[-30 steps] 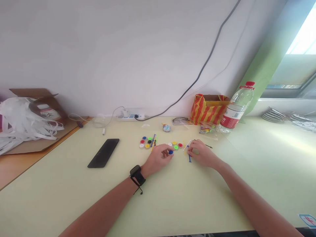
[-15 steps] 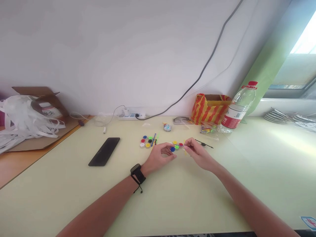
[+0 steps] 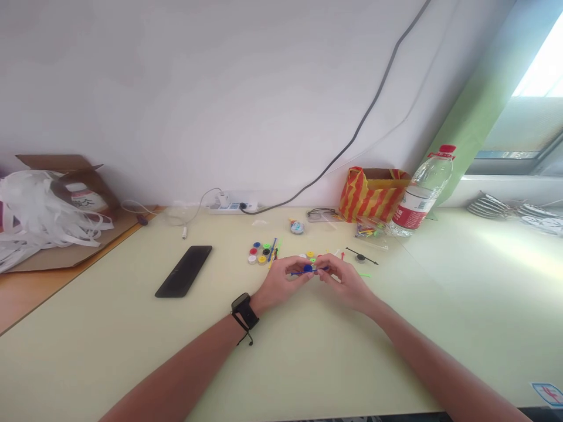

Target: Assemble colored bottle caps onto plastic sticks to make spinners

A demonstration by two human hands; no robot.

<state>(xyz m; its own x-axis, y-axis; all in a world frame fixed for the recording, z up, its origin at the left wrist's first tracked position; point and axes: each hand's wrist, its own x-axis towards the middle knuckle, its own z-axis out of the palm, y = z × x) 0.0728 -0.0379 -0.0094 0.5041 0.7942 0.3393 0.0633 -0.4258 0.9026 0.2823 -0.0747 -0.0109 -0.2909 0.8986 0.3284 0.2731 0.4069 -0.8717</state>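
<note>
My left hand (image 3: pixel 281 284), with a black watch on its wrist, pinches a small blue disc (image 3: pixel 308 268) just above the pale green table (image 3: pixel 308 351). My right hand (image 3: pixel 345 282) pinches a thin blue stick (image 3: pixel 320 269) that runs through or against that disc. Both hands meet in front of me, fingers closed. Just behind them lie several coloured discs (image 3: pixel 310 255), and a second cluster of discs and sticks (image 3: pixel 263 252) sits to the left. A black stick with a black disc (image 3: pixel 361 257) lies to the right.
A black phone (image 3: pixel 183 271) lies at the left. A power strip (image 3: pixel 232 206) with cables sits by the wall. A water bottle (image 3: pixel 421 193), a striped bag in a box (image 3: pixel 372 193) and a clear packet of parts (image 3: pixel 370 230) stand back right. White plastic strips (image 3: pixel 39 220) lie far left.
My right hand picked the blue stick off the table and moved left to the blue disc in my left hand. The two hands now touch at the disc.
</note>
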